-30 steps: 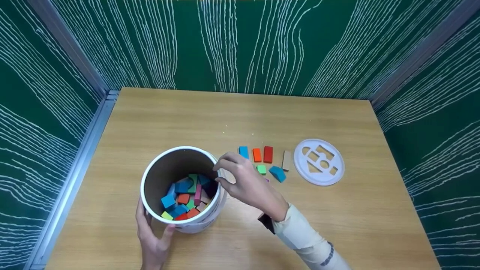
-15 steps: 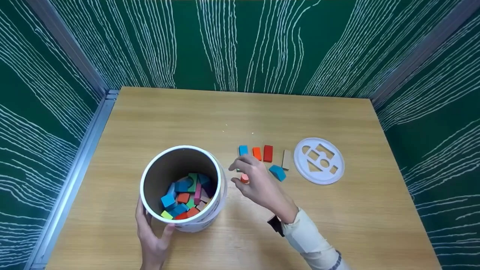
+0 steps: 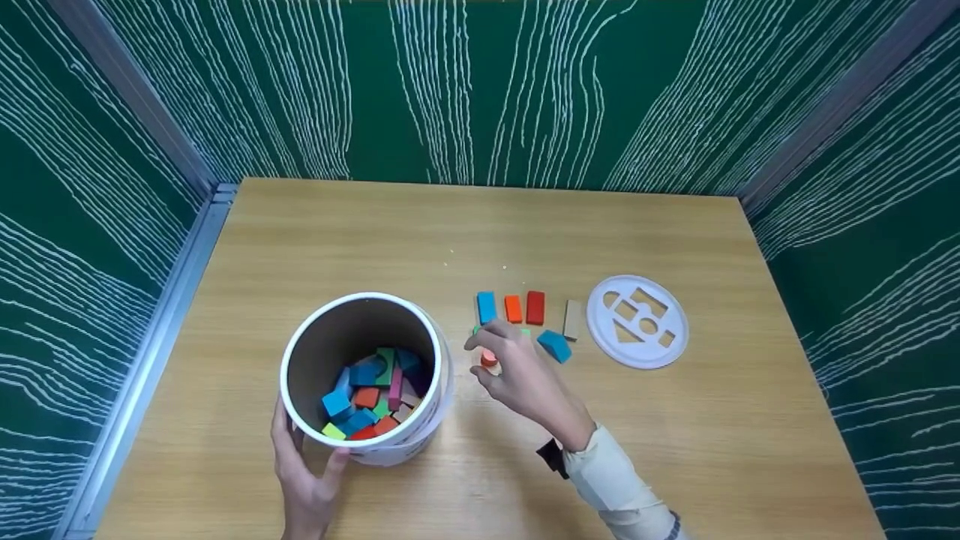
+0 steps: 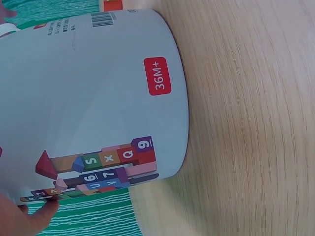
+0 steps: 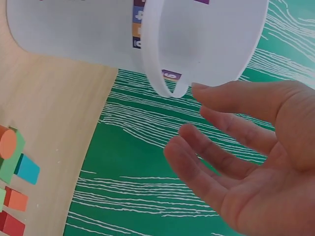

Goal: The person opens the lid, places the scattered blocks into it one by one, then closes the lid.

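Observation:
My left hand (image 3: 307,480) holds a white bucket (image 4: 98,88) at its near left side, thumb at the rim and fingers along the wall. Several colored wooden blocks lie inside, among them a blue cube (image 3: 337,403) and a pink bar (image 3: 395,388). To the right of the bucket, my right hand (image 3: 521,375) hovers over the table with relaxed, spread fingers and nothing between them. An orange cylinder (image 3: 488,358) shows between thumb and fingers in the head view; in the right wrist view it stands on a green block (image 5: 15,152), well away from the fingers.
Beyond my right hand lie a blue block (image 3: 486,307), an orange block (image 3: 513,308), a red block (image 3: 535,307), a plain wooden block (image 3: 572,319) and a blue angled block (image 3: 554,346). A white lid with shaped holes (image 3: 645,358) lies farther right. Green walls (image 3: 390,90) enclose the table.
My right hand has drawn back from the bucket's rim to the right, uncovering the orange cylinder, and has then shifted slightly nearer me. My left hand and the bucket stay in place.

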Available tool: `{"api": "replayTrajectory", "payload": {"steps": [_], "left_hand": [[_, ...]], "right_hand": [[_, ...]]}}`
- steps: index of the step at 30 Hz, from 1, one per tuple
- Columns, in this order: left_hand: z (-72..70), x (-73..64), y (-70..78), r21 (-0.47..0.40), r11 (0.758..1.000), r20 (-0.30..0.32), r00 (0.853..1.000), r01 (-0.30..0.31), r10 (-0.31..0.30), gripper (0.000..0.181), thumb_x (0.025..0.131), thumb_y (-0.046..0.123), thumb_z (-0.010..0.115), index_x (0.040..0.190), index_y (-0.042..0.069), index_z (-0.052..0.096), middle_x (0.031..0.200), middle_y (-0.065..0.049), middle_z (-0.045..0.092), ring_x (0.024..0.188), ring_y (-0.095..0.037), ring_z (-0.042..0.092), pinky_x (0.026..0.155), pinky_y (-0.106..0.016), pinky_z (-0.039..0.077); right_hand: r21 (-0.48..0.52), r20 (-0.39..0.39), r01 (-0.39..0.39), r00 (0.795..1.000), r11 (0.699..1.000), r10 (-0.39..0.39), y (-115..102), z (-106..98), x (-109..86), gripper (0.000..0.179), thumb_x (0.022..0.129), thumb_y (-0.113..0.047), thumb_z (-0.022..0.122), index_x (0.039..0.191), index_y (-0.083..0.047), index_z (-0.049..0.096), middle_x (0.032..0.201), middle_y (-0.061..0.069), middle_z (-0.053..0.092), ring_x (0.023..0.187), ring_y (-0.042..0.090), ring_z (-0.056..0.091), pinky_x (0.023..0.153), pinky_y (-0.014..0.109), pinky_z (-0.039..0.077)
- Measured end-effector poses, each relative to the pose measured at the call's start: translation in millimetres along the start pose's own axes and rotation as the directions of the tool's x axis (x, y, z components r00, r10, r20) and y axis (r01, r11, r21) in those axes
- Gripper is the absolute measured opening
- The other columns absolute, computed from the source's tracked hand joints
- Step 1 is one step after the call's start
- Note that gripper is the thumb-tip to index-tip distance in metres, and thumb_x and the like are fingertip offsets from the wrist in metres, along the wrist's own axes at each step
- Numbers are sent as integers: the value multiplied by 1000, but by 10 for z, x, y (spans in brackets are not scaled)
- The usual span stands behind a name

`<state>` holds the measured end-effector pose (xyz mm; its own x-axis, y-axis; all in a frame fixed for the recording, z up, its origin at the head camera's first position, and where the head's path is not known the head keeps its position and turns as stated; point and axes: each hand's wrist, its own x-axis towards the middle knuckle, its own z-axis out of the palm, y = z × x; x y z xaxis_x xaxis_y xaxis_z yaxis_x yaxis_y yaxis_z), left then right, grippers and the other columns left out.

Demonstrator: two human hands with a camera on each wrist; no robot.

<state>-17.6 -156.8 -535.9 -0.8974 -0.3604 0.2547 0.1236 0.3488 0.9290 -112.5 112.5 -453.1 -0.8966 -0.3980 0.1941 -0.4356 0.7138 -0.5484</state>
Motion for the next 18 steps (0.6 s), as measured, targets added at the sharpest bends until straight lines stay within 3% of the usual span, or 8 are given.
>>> {"api": "replayTrajectory", "payload": {"steps": [11,18], "left_hand": [[-3,3,-59,-20,998,-4,998,-61,61,93,73,4,70,150,12,19,151,-6,27,131,-17,29,104,-17,31],[-2,10,-47,-12,999,0,999,-36,36,92,75,7,71,150,15,19,152,-4,27,132,-17,29,105,-17,31]], "right_hand": [[-17,-76,-33,997,999,32,90,105,-32,24,72,-2,78,94,-8,70,101,8,63,88,22,60,74,29,56],[-17,-19,-117,993,993,117,146,147,-55,29,71,0,79,98,-10,72,105,9,63,90,21,59,78,30,56]]}}
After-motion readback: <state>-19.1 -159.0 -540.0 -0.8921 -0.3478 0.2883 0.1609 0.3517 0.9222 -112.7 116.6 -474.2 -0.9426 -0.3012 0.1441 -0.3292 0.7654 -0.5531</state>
